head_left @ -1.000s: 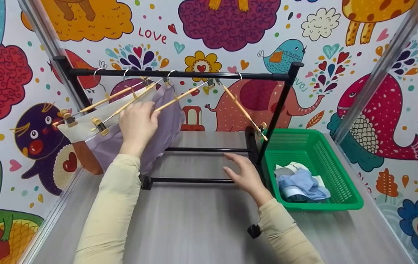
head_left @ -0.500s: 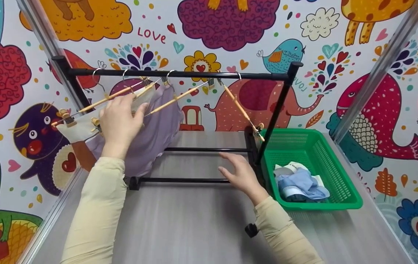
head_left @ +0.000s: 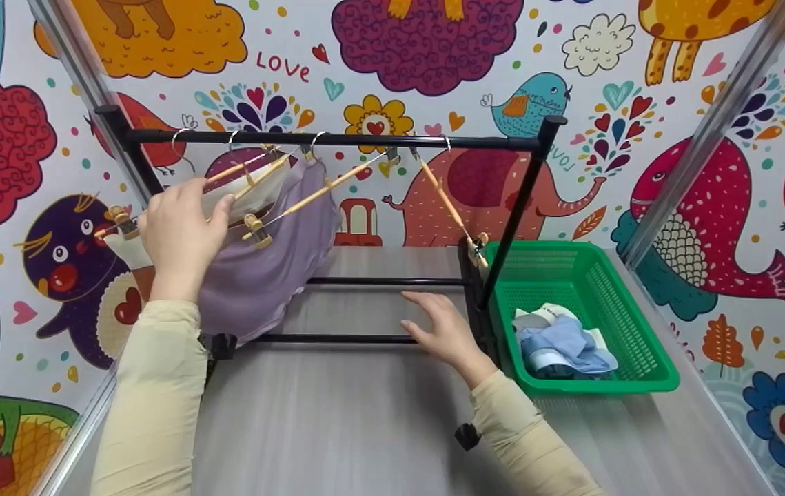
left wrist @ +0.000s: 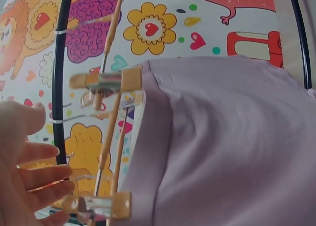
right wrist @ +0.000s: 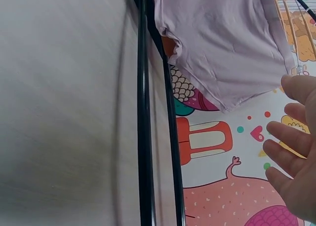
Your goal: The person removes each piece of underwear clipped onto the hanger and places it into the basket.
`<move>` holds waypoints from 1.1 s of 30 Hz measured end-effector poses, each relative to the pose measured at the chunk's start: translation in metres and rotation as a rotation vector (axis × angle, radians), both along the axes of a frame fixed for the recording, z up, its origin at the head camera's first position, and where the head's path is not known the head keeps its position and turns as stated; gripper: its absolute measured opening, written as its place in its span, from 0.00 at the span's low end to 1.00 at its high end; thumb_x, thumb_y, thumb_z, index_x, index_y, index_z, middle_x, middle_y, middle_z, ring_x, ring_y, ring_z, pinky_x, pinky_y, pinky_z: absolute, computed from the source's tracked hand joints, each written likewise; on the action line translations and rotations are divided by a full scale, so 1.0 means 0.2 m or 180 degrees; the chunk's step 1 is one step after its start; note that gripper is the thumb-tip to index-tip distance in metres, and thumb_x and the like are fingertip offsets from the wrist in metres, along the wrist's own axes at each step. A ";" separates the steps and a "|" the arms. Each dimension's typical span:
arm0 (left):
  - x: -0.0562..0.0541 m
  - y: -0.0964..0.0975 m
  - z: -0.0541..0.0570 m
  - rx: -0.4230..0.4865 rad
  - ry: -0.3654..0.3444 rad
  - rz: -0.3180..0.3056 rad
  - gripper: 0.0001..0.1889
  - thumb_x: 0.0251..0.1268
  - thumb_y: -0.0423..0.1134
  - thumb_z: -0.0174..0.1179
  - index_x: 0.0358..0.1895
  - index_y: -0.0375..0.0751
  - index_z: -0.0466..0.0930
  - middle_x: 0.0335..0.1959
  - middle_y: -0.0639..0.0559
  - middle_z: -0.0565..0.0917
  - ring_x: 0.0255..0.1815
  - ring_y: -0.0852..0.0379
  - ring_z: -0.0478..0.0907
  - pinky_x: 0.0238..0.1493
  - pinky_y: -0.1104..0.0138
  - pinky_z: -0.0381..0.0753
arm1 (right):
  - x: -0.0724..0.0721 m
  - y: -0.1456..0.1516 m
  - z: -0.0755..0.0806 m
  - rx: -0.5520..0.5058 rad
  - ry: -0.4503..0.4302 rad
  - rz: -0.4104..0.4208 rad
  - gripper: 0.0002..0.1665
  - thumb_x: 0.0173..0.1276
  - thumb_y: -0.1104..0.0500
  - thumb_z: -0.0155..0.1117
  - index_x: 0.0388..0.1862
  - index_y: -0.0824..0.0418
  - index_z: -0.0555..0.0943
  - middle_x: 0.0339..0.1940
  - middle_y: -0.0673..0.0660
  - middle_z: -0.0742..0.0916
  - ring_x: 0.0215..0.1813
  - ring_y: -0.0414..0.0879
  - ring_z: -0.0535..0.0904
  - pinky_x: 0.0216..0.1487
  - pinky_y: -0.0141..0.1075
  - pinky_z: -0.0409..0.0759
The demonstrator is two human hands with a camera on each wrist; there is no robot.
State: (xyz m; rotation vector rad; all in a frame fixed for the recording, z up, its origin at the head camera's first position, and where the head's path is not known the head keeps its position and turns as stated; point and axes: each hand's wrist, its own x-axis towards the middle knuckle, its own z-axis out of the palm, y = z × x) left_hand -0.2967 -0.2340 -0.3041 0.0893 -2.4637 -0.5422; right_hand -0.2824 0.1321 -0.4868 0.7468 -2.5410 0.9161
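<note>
A lavender garment (head_left: 275, 269) hangs from a wooden clip hanger on the left part of a black rack (head_left: 364, 140). Behind it hangs a white and brown garment (head_left: 131, 249), partly covered. My left hand (head_left: 182, 231) is raised in front of the hangers, fingers extended. The left wrist view shows the left hand (left wrist: 29, 166) beside the hanger clips (left wrist: 106, 82), gripping nothing. To its right a front hanger (head_left: 327, 187) hangs with no cloth visible in its clips. My right hand (head_left: 444, 329) hovers near the rack's lower bars, fingers spread and holding nothing.
A green basket (head_left: 640, 331) at the right holds crumpled blue and white cloth (head_left: 564, 344). Another wooden hanger (head_left: 442, 193) hangs at the rack's right part. Lower bars (head_left: 364, 339) cross above the grey table (head_left: 337, 420). A cartoon-patterned wall stands behind.
My left hand has moved left and away from the front hanger, baring that hanger's left clip. The right hand has drifted slightly left, still spread. The garments remain hanging.
</note>
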 end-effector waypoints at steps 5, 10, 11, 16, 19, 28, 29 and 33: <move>0.01 -0.06 -0.02 -0.0012 -0.0116 0.0040 0.27 0.71 0.54 0.56 0.65 0.39 0.73 0.62 0.32 0.75 0.62 0.30 0.67 0.60 0.38 0.58 | 0.01 -0.01 -0.03 0.0019 0.0029 0.0063 0.27 0.69 0.54 0.67 0.65 0.60 0.76 0.61 0.57 0.82 0.63 0.55 0.75 0.64 0.50 0.70; 0.01 -0.09 -0.04 -0.0104 -0.0283 0.0084 0.29 0.69 0.52 0.58 0.66 0.39 0.70 0.58 0.29 0.74 0.58 0.29 0.68 0.55 0.38 0.61 | 0.00 -0.03 -0.06 0.0098 0.0007 0.0088 0.28 0.69 0.53 0.67 0.66 0.60 0.76 0.61 0.57 0.82 0.64 0.54 0.75 0.64 0.50 0.70; 0.00 -0.09 -0.05 -0.0128 -0.0327 0.0096 0.29 0.68 0.51 0.59 0.67 0.39 0.70 0.58 0.29 0.74 0.57 0.29 0.68 0.55 0.38 0.61 | 0.00 -0.03 -0.06 0.0112 0.0009 0.0089 0.28 0.69 0.53 0.67 0.66 0.60 0.76 0.61 0.57 0.82 0.64 0.54 0.75 0.64 0.50 0.70; 0.00 -0.12 -0.08 -0.0201 -0.0449 0.0156 0.28 0.67 0.48 0.60 0.63 0.33 0.70 0.59 0.27 0.74 0.56 0.26 0.69 0.52 0.38 0.62 | -0.01 -0.05 -0.08 0.0132 -0.0030 0.0093 0.28 0.70 0.53 0.66 0.66 0.60 0.76 0.61 0.57 0.81 0.63 0.54 0.75 0.63 0.49 0.71; -0.01 -0.13 -0.09 -0.0236 -0.0471 0.0196 0.25 0.66 0.46 0.61 0.59 0.32 0.72 0.58 0.27 0.75 0.55 0.25 0.70 0.51 0.37 0.62 | -0.01 -0.05 -0.09 0.0130 -0.0079 0.0090 0.29 0.70 0.53 0.66 0.67 0.60 0.75 0.62 0.58 0.81 0.64 0.54 0.74 0.64 0.49 0.71; -0.01 -0.12 -0.10 -0.0300 -0.0412 0.0061 0.14 0.69 0.41 0.59 0.50 0.34 0.79 0.46 0.29 0.82 0.44 0.26 0.77 0.42 0.36 0.69 | 0.00 -0.07 -0.09 0.0150 -0.0116 0.0118 0.29 0.69 0.53 0.67 0.66 0.61 0.76 0.61 0.58 0.81 0.64 0.55 0.74 0.64 0.50 0.70; -0.01 -0.12 -0.10 -0.0294 -0.0392 0.0030 0.12 0.69 0.40 0.58 0.49 0.35 0.80 0.46 0.30 0.82 0.44 0.26 0.78 0.40 0.36 0.70 | 0.00 -0.08 -0.09 0.0149 -0.0121 0.0124 0.28 0.69 0.54 0.67 0.66 0.61 0.76 0.61 0.58 0.81 0.64 0.55 0.74 0.64 0.50 0.70; -0.01 -0.11 -0.10 -0.0252 -0.0352 -0.0029 0.09 0.69 0.37 0.57 0.43 0.36 0.82 0.43 0.32 0.83 0.41 0.28 0.79 0.34 0.37 0.73 | 0.00 -0.09 -0.08 0.0154 -0.0120 0.0133 0.28 0.69 0.54 0.67 0.65 0.60 0.76 0.61 0.58 0.82 0.64 0.55 0.75 0.64 0.50 0.70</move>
